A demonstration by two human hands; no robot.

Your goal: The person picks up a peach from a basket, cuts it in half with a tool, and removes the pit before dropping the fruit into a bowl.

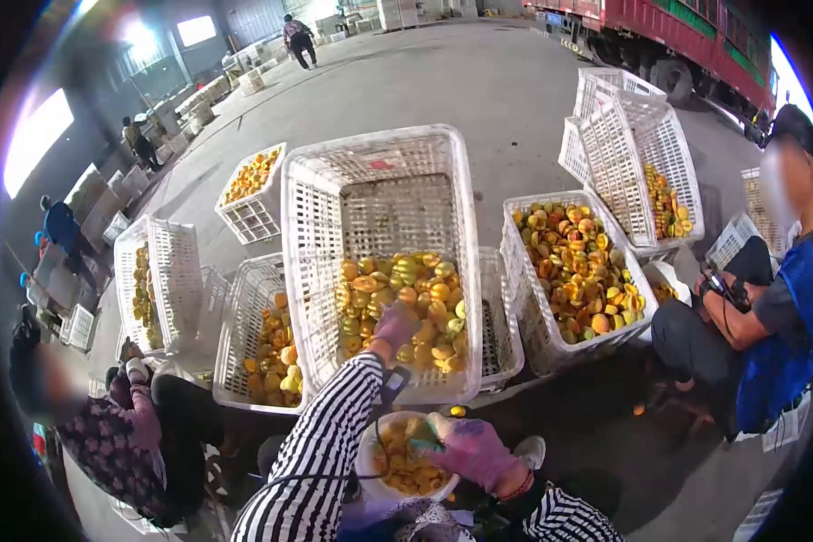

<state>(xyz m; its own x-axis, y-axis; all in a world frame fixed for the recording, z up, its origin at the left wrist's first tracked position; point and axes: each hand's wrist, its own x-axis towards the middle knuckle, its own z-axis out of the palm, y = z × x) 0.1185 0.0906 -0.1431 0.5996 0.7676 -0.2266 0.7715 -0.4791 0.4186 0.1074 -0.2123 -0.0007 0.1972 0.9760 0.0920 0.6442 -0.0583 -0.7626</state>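
Reaching forward, left hand [396, 325], purple-gloved, striped sleeve, rests on heap of yellow-orange fruit [425, 298] inside tilted white crate [379, 208]; fingers bent down onto fruit, actual grip not clear. Right hand [470, 449], also gloved, hovers over white bowl [364, 458] of cut pieces near lap, fingers curled round small greenish piece [425, 445]. Neighbouring crate [537, 348] just right, also full of fruit. Person in blue [777, 343] seated at right, person in patterned top [108, 434] at left.
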